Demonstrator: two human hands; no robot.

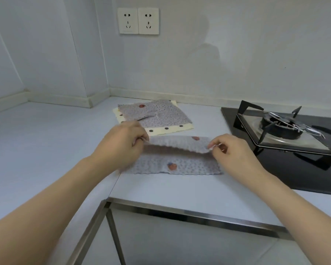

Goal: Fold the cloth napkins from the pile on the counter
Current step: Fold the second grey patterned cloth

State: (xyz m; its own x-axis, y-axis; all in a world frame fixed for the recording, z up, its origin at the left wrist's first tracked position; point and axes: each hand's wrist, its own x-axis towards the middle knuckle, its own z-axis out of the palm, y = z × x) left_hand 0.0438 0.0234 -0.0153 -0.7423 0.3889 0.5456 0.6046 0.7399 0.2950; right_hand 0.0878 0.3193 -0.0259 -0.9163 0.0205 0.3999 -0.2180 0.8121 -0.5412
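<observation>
So both hands are on one napkin (pixel 172 159), a grey dotted one with a couple of reddish strawberry-looking prints, sitting right in the middle of the pale counter (pixel 46 150). The left hand (pixel 122 142) has its fingers curled and is pinching the far-left corner, and the right hand (pixel 231 152) is pinching the far-right corner between thumb and fingertips. That far edge is lifted off the counter and sits over the middle of the cloth, while the near half lies flat. At about 12 o'clock from the napkin, just beyond it and not quite touching as far as I can tell, is the pile (pixel 153 117): another grey dotted cloth lying a bit rumpled on top of a cream one with big dark dots along its edge. Over at 2 to 3 o'clock there's a black glass gas hob (pixel 275 150) with one burner (pixel 283 127) and its pan support. Two white wall sockets (pixel 139 21) sit up at 12 o'clock on the wall.
</observation>
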